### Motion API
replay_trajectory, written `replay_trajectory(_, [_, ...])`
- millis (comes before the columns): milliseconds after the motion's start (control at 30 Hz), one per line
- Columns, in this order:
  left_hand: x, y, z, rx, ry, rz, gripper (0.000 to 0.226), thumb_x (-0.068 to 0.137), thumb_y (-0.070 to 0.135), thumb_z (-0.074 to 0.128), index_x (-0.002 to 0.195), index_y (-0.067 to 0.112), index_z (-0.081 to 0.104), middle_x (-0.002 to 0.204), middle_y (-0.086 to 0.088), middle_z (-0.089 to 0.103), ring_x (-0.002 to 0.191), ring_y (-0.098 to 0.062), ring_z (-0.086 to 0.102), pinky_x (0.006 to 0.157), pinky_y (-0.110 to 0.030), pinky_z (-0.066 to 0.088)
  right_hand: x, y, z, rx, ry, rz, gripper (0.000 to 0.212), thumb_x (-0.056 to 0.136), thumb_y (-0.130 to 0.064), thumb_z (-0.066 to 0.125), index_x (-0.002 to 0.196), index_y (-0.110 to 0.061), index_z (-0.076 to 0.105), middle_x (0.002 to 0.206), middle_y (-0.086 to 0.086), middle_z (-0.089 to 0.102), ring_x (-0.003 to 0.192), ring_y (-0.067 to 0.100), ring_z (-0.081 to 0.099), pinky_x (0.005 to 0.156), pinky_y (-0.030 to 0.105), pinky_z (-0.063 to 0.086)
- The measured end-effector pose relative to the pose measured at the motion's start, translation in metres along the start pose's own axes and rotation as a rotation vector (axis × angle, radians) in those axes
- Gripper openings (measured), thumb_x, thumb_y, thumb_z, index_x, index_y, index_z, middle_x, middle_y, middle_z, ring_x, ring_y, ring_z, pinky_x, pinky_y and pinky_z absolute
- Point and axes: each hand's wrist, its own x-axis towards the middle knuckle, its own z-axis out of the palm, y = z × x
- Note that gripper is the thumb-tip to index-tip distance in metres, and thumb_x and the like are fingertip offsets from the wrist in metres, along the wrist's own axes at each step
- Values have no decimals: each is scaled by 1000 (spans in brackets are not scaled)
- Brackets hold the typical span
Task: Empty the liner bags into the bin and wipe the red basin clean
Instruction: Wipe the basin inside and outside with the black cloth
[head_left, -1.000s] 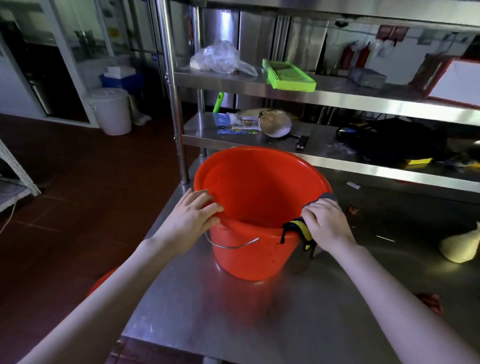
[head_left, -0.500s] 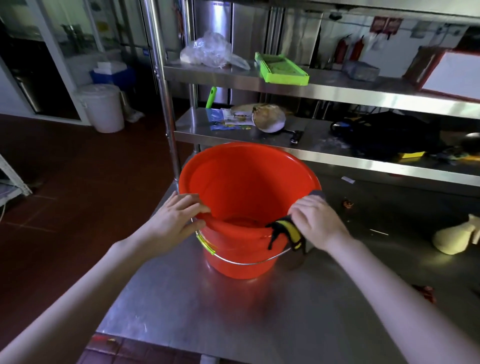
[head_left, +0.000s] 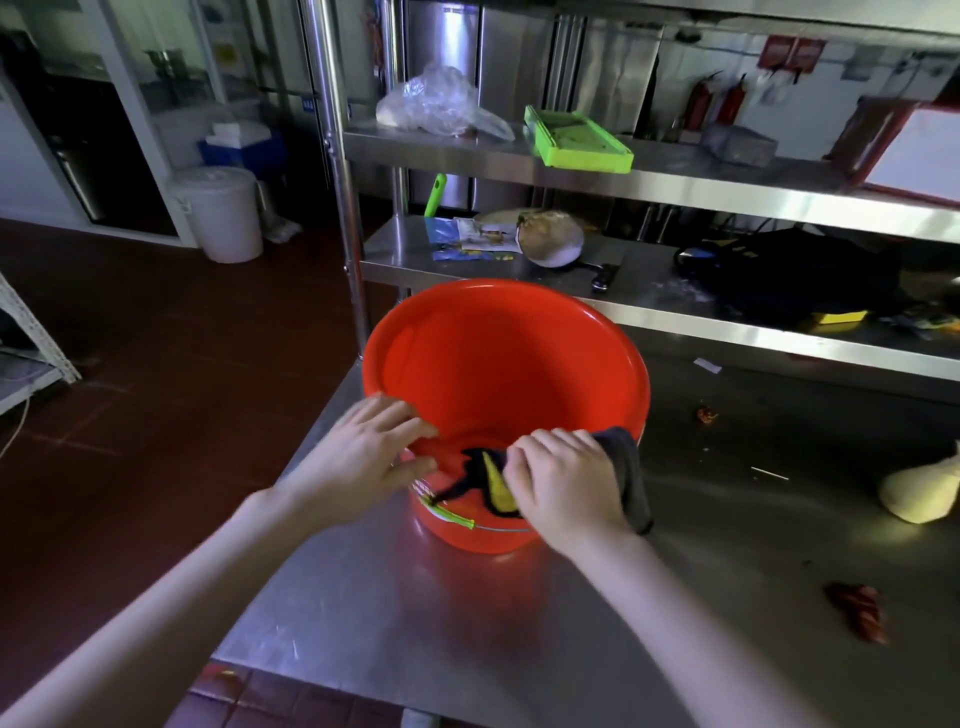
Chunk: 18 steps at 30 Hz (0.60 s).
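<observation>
Working at steel counter (head_left: 395, 623), red basin (head_left: 498, 364) upright near its left edge. Gripping near-left rim with left hand (head_left: 358, 462), fingers inside, thumb outside. With right hand (head_left: 566, 488), clutching dark cloth (head_left: 628, 478), pressing it over near rim, closer to left hand than half a second ago.

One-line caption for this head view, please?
Left hand holds the red basin by its rim; right hand presses a dark cloth over it.

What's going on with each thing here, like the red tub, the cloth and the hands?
Basin: upright on the table.
Cloth: draped over the basin's near rim.
Left hand: grips the near rim.
Right hand: holds the cloth on the rim.
White bucket: lid on.
Clear bag: crumpled.
</observation>
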Motion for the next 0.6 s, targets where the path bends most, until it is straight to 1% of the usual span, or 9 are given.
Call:
replay_trajectory(100, [-6, -28, -11, 62, -64, -34, 60, 90, 66, 34, 121, 22, 61, 121, 3, 52, 126, -19, 43, 116, -43, 22, 6, 53, -15, 79, -126, -91, 36, 92, -24, 38, 70, -12, 64, 68, 3, 62, 70, 27, 60, 70, 40, 47])
replay_trajectory(167, [-7, -28, -4, 38, -75, -16, 60, 94, 65, 29, 123, 22, 59, 120, 3, 51, 125, -19, 42, 114, -43, 28, 18, 81, -20, 122, -231, -48, 39, 94, -23, 36, 77, -8, 68, 79, 4, 66, 80, 25, 60, 81, 40, 46])
replay_trajectory(233, [-8, -19, 8, 20, -15, -22, 57, 98, 60, 27, 120, 19, 59, 117, 1, 51, 122, -21, 41, 109, -43, 33, 23, 95, -17, 134, -239, 38, 34, 95, -15, 40, 80, -7, 70, 86, 3, 67, 87, 22, 59, 88, 38, 45])
replay_trajectory(300, [-8, -11, 17, 24, 48, -74, 58, 99, 59, 23, 117, 17, 59, 114, 0, 50, 122, -23, 40, 111, -49, 29, 19, 86, -13, 125, -154, 119, 39, 92, -15, 37, 72, -5, 69, 79, 5, 67, 83, 24, 58, 86, 40, 45])
replay_trajectory(367, [-9, -1, 19, 10, 55, -122, 62, 98, 58, 21, 116, 15, 60, 112, -3, 51, 122, -27, 41, 112, -55, 26, 7, 56, -5, 47, -38, 153, 43, 89, -22, 33, 62, -9, 63, 68, 5, 63, 72, 28, 56, 75, 39, 45])
replay_trajectory(433, [-10, 9, 17, 9, 57, -116, 57, 98, 53, 27, 115, 12, 62, 110, -6, 53, 119, -31, 44, 108, -56, 31, -1, 10, 4, -37, 28, 157, 36, 90, -24, 38, 61, -17, 59, 64, 2, 59, 68, 28, 55, 68, 38, 41])
replay_trajectory(500, [-15, 15, 15, -45, 79, -88, 42, 96, 44, 44, 114, 12, 65, 111, -7, 54, 118, -32, 45, 105, -50, 35, -5, -33, 8, -57, 45, 170, 35, 94, -26, 44, 65, -18, 61, 66, 0, 60, 68, 26, 56, 66, 39, 40])
replay_trajectory(533, [-18, 13, 11, -152, 83, -116, 34, 93, 38, 54, 116, 17, 67, 116, -4, 53, 122, -26, 43, 106, -40, 35, -6, -48, 8, -56, 42, 167, 35, 96, -29, 45, 68, -18, 64, 67, -1, 62, 68, 26, 56, 66, 38, 41])
replay_trajectory(600, [-25, 6, -4, -491, 93, -313, 33, 85, 37, 70, 118, 37, 67, 133, 10, 44, 129, 1, 35, 101, -19, 35, -9, -65, 4, -97, -17, 109, 39, 98, -38, 43, 72, -18, 65, 69, -1, 63, 69, 25, 57, 66, 39, 41])
